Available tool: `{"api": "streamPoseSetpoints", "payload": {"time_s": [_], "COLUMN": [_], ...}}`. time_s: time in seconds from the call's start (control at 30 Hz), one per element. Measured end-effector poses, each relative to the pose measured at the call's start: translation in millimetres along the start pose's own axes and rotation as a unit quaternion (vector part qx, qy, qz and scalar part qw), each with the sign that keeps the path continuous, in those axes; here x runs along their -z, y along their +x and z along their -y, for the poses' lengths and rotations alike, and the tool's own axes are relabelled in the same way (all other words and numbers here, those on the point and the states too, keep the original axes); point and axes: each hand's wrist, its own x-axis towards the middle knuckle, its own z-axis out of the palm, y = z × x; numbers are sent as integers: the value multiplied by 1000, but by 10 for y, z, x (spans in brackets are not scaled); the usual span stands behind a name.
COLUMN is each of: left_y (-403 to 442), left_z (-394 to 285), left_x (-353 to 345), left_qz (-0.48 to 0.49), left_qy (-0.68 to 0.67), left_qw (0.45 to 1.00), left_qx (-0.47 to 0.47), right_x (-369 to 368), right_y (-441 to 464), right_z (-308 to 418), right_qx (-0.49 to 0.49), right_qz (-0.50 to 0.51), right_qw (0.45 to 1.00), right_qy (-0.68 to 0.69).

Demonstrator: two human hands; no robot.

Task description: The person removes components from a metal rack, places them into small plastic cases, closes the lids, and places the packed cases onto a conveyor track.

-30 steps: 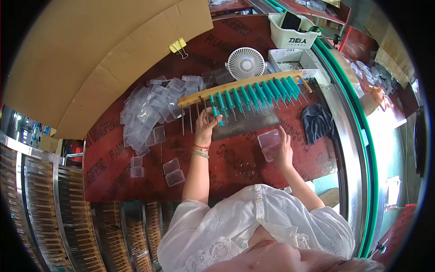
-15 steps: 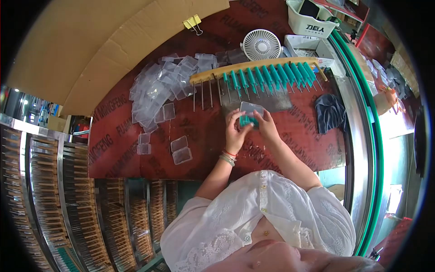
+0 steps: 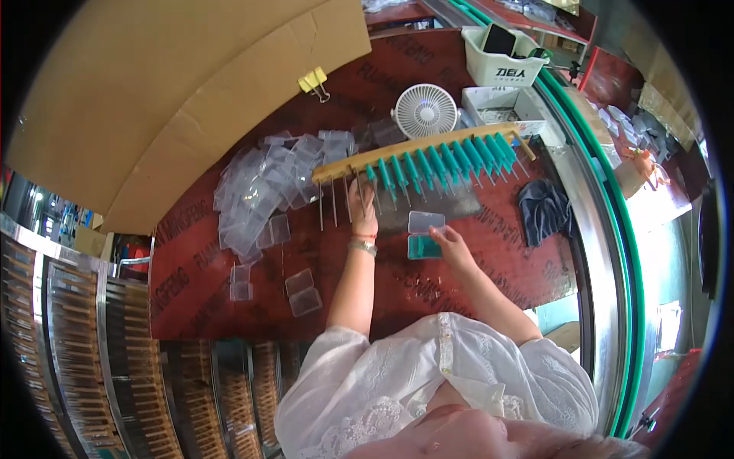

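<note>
Plenty on here: the right hand (image 3: pixel 454 249) pinches the edge of an open clear box (image 3: pixel 423 222) on the wooden rack (image 3: pixel 428 144)'s near side, apparently steadying it so the green pieces (image 3: pixel 421 248) inside lie exposed. The left hand (image 3: pixel 362 208) is up at the rack's left-end pins (image 3: pixel 322 208), can't tell its grip; off that end, clear boxes (image 3: pixel 260 180) heap up, no green showing.

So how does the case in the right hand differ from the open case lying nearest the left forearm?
The held case has teal contents; the tabletop case shows none. The right hand grips the held case; no hand touches the tabletop case. Both are clear and open.
</note>
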Motion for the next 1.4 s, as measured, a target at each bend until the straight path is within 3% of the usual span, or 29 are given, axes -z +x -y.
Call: {"api": "streamPoseSetpoints", "payload": {"time_s": [0.13, 0.17, 0.2, 0.27, 0.3, 0.4, 0.43, 0.5, 0.53, 0.57, 0.6, 0.63, 0.67, 0.7, 0.73, 0.8, 0.83, 0.93, 0.97, 1.07, 1.2, 1.23, 1.27, 1.33, 1.4], "left_y": [-703, -924, -1058, -1143, -1152, -1106, -1127, -1230, -1258, -1287, -1339, -1323, -1293, -1260, -1260, -1232, -1228, -1184, -1173, -1138, -1213, -1245, -1274, -1272, -1256], "left_z": [-388, -418, -437, -708, -696, -502, -486, -430, -278, -84, 40, 51, -131, -266, -328, -293, -277, -348, -364, -416, -305, -311, -316, -401, -452], "left_x": [-31, -25, -43, -252, -310, -173, -168, -175, -147, -118, -105, -131, -131, -165, -165, -97, -126, -99, -117, -89, -121, -157, -181, -217, -248], "left_qz": [-20, 16, 52, 186, 227, 297, 297, 200, 203, 123, 37, -18, -42, -32, -27, 133, 159, 135, 132, 147, 112, 91, 70, 90, 139], "left_qy": [143, 217, 290, 516, 557, 544, 545, 458, 458, 325, 180, 89, -41, -84, -128, -47, 8, 25, 21, 89, 148, 111, 73, 63, 116], "left_qw": [989, 973, 941, 810, 783, 777, 776, 849, 848, 933, 983, 993, 980, 970, 956, 967, 974, 962, 974, 974, 974, 979, 982, 978, 977], "left_qx": [24, -73, -166, -207, -159, -112, -116, -171, -173, -90, 1, 81, 191, 225, 261, 210, 164, 235, 185, 147, 131, 145, 161, 179, 116], "right_x": [-140, -122, -138, -152, -162, -250, -209, -204, -249, -269, -262, -267, -256, -245, -230, -211, -229, -193, -194, -200, -265, -289, -296, -211, -160], "right_y": [-85, -31, 2, -19, -56, -44, -7, -28, -73, -130, -260, -425, -414, -405, -420, -346, -333, -358, -369, -399, -442, -478, -513, -503, -478], "right_z": [196, 93, 72, 16, -18, -60, -124, -218, -190, -163, 6, 244, 189, 133, 205, 180, 205, 395, 414, 413, 411, 455, 494, 558, 580], "right_qx": [-4, 19, 21, 8, 5, 68, 49, 73, 92, 109, 106, 47, 105, 169, 301, 206, 139, 124, 117, 95, 40, 238, 412, 385, 356], "right_qz": [12, 11, 13, 23, 25, -15, 14, 17, 19, 90, 87, 153, 212, 264, 198, 115, 93, 127, 152, 179, 151, 60, -36, 20, 76], "right_qw": [1000, 1000, 1000, 998, 997, 989, 997, 997, 995, 988, 989, 985, 972, 948, 903, 941, 962, 963, 968, 972, 985, 930, 794, 806, 816], "right_qy": [-2, -16, -15, -65, -68, -131, -63, -12, 39, 55, 56, 60, 3, -46, -236, -244, -214, -202, -163, -122, -78, -274, -446, -448, -448]}}
